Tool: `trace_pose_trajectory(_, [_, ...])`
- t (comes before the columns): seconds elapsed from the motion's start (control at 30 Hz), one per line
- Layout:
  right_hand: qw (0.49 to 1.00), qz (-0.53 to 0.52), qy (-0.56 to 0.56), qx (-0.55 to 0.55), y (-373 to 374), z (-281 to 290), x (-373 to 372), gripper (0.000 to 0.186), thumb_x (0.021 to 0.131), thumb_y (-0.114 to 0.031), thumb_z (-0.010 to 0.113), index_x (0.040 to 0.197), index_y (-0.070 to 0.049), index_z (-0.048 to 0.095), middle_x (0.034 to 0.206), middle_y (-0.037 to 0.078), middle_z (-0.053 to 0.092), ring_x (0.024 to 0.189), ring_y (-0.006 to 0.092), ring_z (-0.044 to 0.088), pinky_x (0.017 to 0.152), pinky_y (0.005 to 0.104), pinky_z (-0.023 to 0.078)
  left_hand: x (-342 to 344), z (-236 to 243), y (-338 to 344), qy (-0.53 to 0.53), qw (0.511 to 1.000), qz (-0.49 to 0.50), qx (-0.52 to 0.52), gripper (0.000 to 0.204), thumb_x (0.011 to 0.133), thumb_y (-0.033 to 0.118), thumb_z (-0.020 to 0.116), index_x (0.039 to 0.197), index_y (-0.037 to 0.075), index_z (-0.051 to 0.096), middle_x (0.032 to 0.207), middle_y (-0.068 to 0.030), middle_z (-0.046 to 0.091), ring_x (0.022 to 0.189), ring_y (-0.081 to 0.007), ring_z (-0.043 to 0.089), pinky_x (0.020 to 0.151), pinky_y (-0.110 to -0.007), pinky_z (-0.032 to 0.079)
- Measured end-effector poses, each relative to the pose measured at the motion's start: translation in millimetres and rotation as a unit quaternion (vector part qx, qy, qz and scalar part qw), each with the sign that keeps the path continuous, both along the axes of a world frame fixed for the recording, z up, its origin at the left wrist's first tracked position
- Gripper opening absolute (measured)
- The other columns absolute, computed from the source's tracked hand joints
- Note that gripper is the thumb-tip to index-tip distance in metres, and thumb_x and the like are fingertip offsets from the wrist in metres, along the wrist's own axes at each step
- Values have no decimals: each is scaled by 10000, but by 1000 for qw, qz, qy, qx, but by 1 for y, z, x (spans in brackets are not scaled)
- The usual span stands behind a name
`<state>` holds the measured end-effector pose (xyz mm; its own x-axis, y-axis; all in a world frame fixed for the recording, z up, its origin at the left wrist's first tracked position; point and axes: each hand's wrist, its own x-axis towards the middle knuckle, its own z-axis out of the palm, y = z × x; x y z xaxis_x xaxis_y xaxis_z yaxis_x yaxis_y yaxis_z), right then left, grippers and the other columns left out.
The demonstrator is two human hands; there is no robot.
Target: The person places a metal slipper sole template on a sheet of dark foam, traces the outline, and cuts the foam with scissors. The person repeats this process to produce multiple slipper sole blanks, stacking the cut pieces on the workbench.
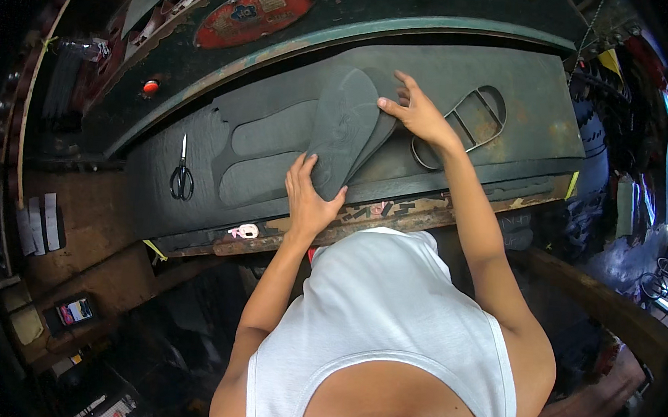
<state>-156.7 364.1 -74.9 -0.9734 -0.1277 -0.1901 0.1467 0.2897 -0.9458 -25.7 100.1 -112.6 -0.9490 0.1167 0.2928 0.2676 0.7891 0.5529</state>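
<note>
Grey sole-shaped pieces [344,110] lie stacked at a slant on the work surface. My left hand [310,195] grips their lower end, thumb at the right edge and fingers at the left. My right hand [420,118] touches the upper right edge with its thumb, its fingers spread and raised. Left of the stack is a dark sheet [225,118] with sole-shaped outlines [270,127] in it. A metal sole-shaped cutting die [488,134] rests just right of my right hand. Black-handled scissors [182,180] lie at the left.
A dark machine beam with a red oval plate [254,16] and red button [150,87] spans the back. A small pink-and-white object [245,230] sits on the worn front ledge [425,214]. A wooden shelf [98,251] at left holds a dark device [74,311].
</note>
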Motion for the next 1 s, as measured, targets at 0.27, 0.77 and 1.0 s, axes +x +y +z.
trace_pose_trajectory(0.27, [971, 97, 98, -197, -12, -5, 8, 724, 812, -317, 864, 1419, -61, 565, 1427, 126, 552, 1384, 260, 458, 1195, 373, 308, -1, -4, -23, -15, 995, -35, 89, 984, 749, 180, 891, 1530, 37, 309, 1467, -250, 445, 1354, -397, 458, 1158, -493, 347])
trace_pose_trajectory(0.77, [966, 164, 100, -173, 16, -27, 24, 781, 739, -122, 898, 1428, -53, 538, 1364, 106, 609, 1304, 220, 546, 1144, 365, 400, 22, -38, -31, -20, 937, 19, 349, 560, 797, 21, 792, 1298, 7, 542, 1193, -174, 530, 1126, -303, 553, 1027, -388, 428])
trace_pose_trajectory(1.0, [986, 121, 107, -46, 7, -11, 29, 610, 765, -188, 893, 1300, -56, 629, 1179, 77, 653, 1128, 207, 621, 1015, 317, 474, 21, -24, -17, -42, 962, 32, 269, 468, 853, 132, 791, 1228, 7, 541, 1166, -186, 538, 1106, -317, 558, 1025, -403, 421])
